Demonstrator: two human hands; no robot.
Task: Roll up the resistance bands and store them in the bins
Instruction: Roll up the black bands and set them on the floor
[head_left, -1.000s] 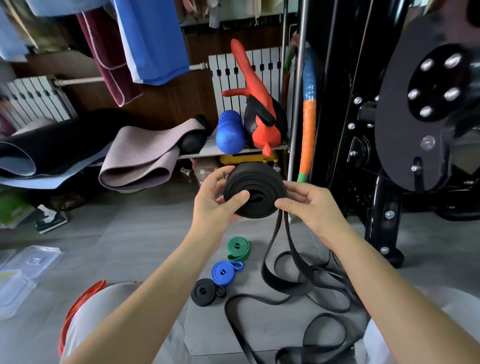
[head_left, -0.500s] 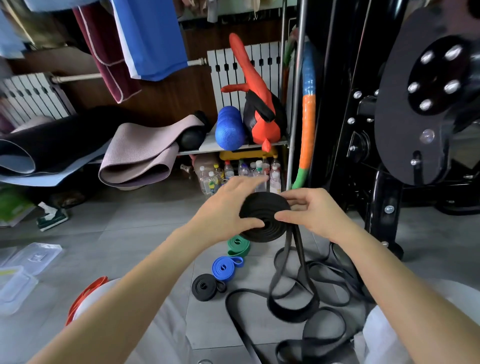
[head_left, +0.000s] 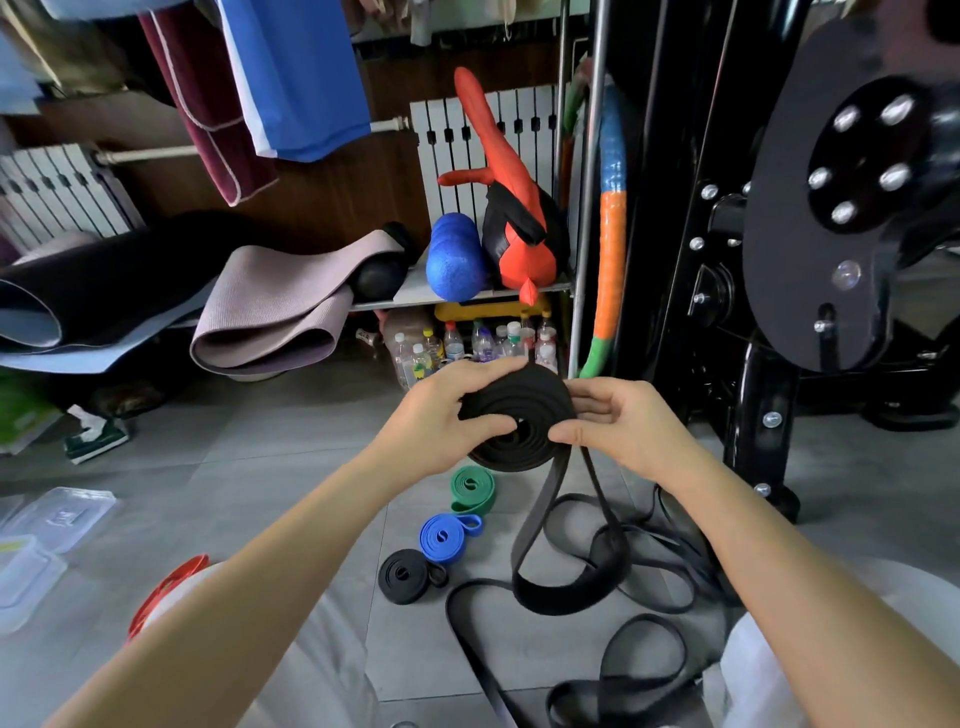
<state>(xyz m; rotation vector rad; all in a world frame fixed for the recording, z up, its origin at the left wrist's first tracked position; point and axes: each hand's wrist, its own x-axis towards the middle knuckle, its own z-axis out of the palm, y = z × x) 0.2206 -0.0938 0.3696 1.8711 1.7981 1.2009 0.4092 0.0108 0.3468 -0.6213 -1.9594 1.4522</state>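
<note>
A half-rolled black resistance band (head_left: 519, 421) is held in the air at the centre of the head view. My left hand (head_left: 441, 415) grips the coil from the left, thumb on its face and fingers over its top. My right hand (head_left: 618, 423) pinches the coil's right edge where the loose tail (head_left: 566, 587) hangs down to the floor in loops. Three rolled bands lie on the floor below: green (head_left: 471, 488), blue (head_left: 445, 536) and black (head_left: 408, 574). An orange band (head_left: 166, 590) shows by my left knee.
Clear plastic bins and lids (head_left: 52, 525) sit on the floor at far left. A shelf with yoga mats (head_left: 270, 312), a blue roller (head_left: 456, 257) and bottles (head_left: 467, 343) stands ahead. A black gym machine (head_left: 779, 260) rises at right. Grey tiled floor lies between.
The coil dropped lower and tilted flatter toward me. My left fingers moved over the top of the coil, and the loose tail shifted on the floor.
</note>
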